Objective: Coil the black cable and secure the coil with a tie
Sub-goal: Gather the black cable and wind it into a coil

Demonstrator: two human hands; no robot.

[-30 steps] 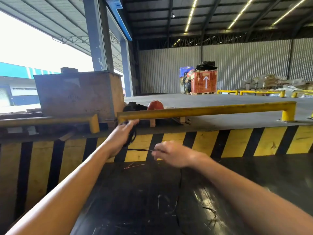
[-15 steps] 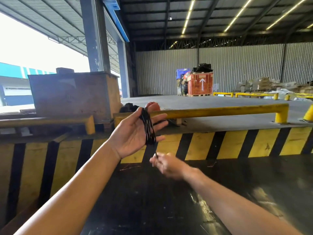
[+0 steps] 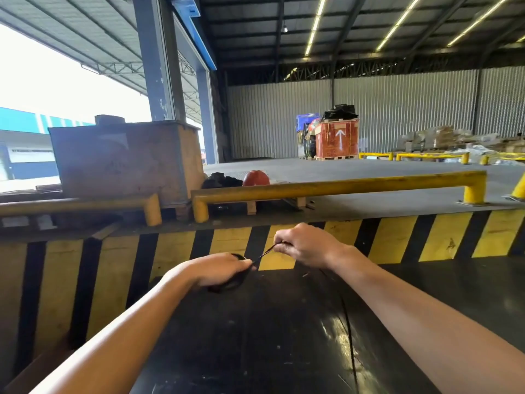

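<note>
My left hand is closed, palm down, around a small coil of black cable whose loops stick out below and to the right of the fingers. A taut stretch of the cable runs up and right from the coil to my right hand, which pinches it between fingers and thumb. From the right hand the loose cable trails down over the shiny black surface toward me. No tie is visible.
Under my hands lies a glossy black platform. Behind it is a yellow-and-black striped wall topped by yellow guard rails. A grey metal box, a red helmet and a red crate stand beyond.
My left hand has dropped from face height and turned palm down, closing on the coil. My right hand has moved up and right, pulling the cable taut.
</note>
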